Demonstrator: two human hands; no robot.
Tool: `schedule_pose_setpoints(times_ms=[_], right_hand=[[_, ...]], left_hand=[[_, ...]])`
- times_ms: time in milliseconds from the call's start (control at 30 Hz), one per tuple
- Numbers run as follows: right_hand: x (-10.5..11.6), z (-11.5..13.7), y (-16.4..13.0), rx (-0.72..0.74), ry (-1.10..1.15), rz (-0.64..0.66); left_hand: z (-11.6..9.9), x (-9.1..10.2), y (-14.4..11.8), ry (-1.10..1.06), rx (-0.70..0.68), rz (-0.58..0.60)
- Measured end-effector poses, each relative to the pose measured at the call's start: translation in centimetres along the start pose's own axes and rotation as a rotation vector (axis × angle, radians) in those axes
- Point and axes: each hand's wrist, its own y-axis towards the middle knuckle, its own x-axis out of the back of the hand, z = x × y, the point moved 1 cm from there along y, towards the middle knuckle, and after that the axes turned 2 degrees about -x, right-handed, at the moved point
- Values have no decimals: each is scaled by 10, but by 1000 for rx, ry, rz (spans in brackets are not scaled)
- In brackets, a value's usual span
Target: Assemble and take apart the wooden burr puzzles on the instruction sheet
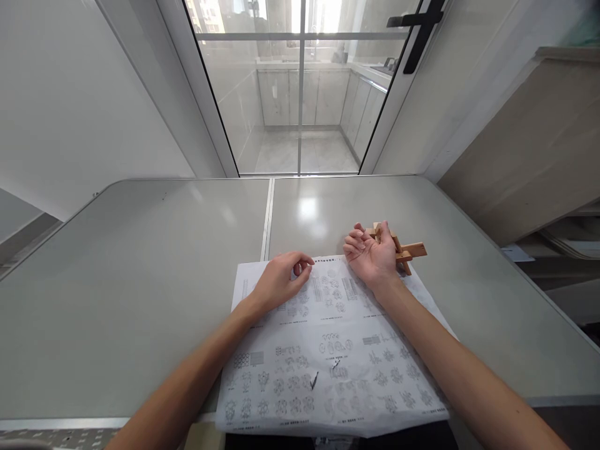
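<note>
My left hand (285, 276) rests on the upper left part of a printed paper sheet (337, 331). Its fingers curl towards the thumb, the tips almost meeting, and nothing shows between them. My right hand (372, 253) is turned palm up over the sheet's upper right edge, fingers loosely bent and thumb apart, the palm bare. Just behind and to the right of it lie interlocking wooden puzzle pieces (412, 251), crossed over one another. The hand partly hides them, and whether it touches them I cannot tell. Rows of small line diagrams cover the sheet.
The grey table (140, 281) has a metal seam strip (267, 219) across it. Two small tears mark the sheet's lower middle. Beyond the far edge stands a glass door (300, 94) with a black handle (419, 28). Shelving (539, 137) stands at the right.
</note>
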Motion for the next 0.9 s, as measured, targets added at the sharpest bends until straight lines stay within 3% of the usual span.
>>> schedule_pose_setpoints(times_ms=[300,900], right_hand=[[-1,2,0,-19,111,-55],[0,3,3,-2,77,-62]], left_hand=[[-1,1,0,2,4,0],[-1,1,0,16,0,4]])
